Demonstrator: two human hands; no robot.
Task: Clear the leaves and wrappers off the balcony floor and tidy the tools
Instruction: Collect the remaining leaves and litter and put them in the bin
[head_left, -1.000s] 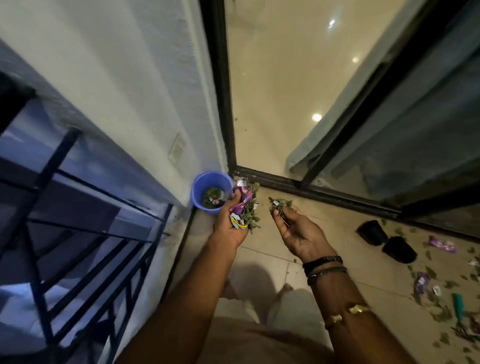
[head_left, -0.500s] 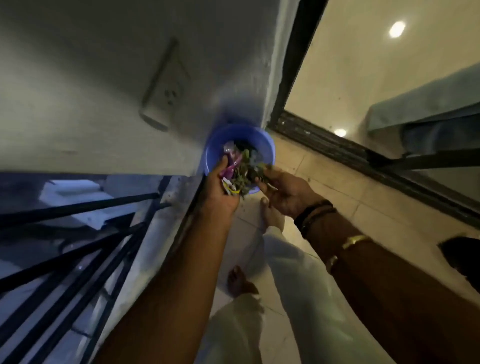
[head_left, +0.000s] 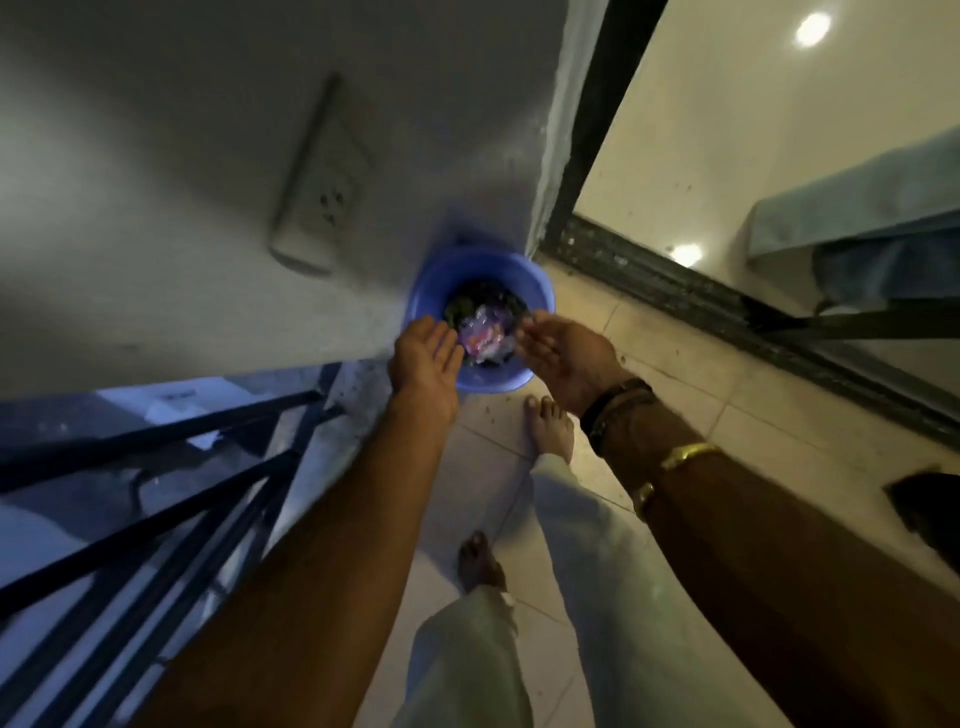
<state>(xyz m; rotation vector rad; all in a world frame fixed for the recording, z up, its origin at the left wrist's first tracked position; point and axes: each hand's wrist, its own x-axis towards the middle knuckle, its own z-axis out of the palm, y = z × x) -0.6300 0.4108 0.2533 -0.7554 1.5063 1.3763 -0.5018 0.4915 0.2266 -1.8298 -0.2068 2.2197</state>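
Both handfuls have dropped: wrappers (head_left: 485, 332) and leaves (head_left: 467, 306) now lie in the blue bucket (head_left: 540, 291). Left hand (head_left: 423, 353) and right hand (head_left: 563, 353) hover spread and empty at its six-o'clock rim, equally near.

Wall socket (head_left: 322, 176) above; black railing (head_left: 156, 499) at left.

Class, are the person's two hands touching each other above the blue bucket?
Apart: head view shows wrappers in the bucket between left hand and right hand.
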